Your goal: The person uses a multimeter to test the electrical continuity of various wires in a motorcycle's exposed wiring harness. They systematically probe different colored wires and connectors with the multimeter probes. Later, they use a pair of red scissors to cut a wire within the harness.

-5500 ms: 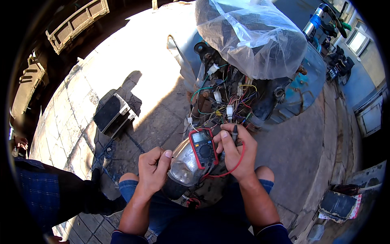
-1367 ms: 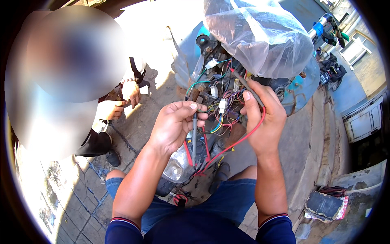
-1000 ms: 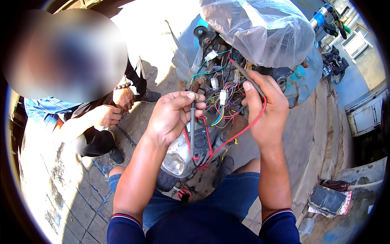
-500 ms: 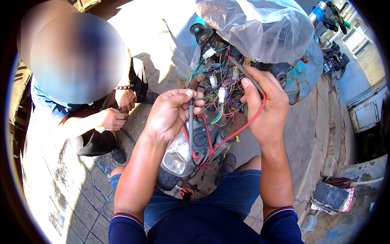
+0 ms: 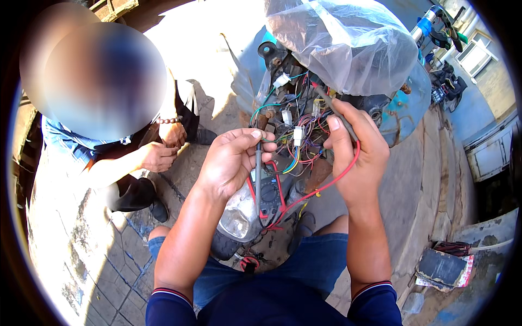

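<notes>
Pinches a grey probe [image 5: 258, 185] in the left hand [image 5: 228, 158], pinches a red-tipped probe [image 5: 325, 98] in the right hand [image 5: 359, 152] over tangled wires [image 5: 310, 142]. Probably handles light and stiff (smooth plastic, perhaps slippery); best held mid-barrel. Trails a flexible red lead [image 5: 317, 192] toward a boxy multimeter [image 5: 270, 196]. Gives way, farther out, to crinkled clear sheeting [image 5: 348, 46].

- Crouching co-worker [image 5: 133, 160] in blue, between nine and ten o'clock
- Light-framed window [image 5: 476, 56], two o'clock
- Pale weathered door [image 5: 489, 155], three o'clock
- Worn dark slab [image 5: 439, 265] over a red-and-white packet [image 5: 466, 271], four o'clock
- Patterned paving [image 5: 109, 266], partly sunlit, eight o'clock
</notes>
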`<state>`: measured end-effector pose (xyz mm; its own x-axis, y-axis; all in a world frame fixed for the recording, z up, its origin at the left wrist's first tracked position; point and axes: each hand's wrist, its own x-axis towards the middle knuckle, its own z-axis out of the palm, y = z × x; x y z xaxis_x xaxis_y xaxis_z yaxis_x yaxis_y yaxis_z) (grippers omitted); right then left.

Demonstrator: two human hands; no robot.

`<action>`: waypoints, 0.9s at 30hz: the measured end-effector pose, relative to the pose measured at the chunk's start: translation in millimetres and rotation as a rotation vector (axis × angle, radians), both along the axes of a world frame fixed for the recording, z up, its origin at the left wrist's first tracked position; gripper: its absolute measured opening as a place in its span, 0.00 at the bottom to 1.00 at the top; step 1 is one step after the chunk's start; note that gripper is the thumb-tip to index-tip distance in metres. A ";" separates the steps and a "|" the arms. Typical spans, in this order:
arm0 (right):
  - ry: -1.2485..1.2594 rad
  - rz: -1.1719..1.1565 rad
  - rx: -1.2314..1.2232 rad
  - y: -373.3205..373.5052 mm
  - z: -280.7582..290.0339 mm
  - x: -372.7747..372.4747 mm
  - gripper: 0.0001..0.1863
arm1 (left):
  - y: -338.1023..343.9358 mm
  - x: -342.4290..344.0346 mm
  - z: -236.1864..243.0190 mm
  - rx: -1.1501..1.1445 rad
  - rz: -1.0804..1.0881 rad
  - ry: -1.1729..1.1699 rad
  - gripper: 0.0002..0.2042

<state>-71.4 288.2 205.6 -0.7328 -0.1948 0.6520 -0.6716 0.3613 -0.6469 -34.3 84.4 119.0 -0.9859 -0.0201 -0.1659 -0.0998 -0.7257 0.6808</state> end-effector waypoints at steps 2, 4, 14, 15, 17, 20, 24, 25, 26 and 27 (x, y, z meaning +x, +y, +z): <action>0.021 0.048 -0.004 5.0 -1.9 18.4 0.12 | 2.1 3.5 -1.8 0.018 0.013 0.022 0.10; 0.089 0.157 0.045 18.3 -10.2 42.4 0.13 | 2.6 7.7 -3.2 0.020 0.025 0.025 0.10; -0.066 0.209 0.162 15.6 -82.6 92.8 0.31 | 47.2 18.8 14.0 0.088 0.145 0.057 0.08; -0.121 0.224 0.095 10.2 -83.4 95.8 0.31 | 51.3 20.1 15.2 0.089 0.167 0.052 0.07; -0.194 0.251 -0.011 -1.0 -85.3 101.3 0.31 | 55.1 22.7 22.9 0.083 0.204 0.009 0.05; -0.218 0.189 -0.015 -3.1 -98.5 103.3 0.28 | 58.6 22.8 23.5 0.083 0.203 0.028 0.06; -0.084 0.158 0.019 24.4 -104.8 110.8 0.23 | 47.6 20.4 9.2 -0.004 0.178 0.063 0.07; -0.083 0.160 0.025 37.9 -109.2 120.6 0.23 | 40.5 21.7 8.6 -0.041 0.178 0.063 0.07; -0.074 0.161 0.034 51.2 -114.1 128.4 0.22 | 33.3 19.7 9.2 -0.076 0.178 0.072 0.07; -0.109 0.145 0.041 64.5 -120.5 139.9 0.21 | 28.1 19.3 8.4 -0.114 0.171 0.058 0.07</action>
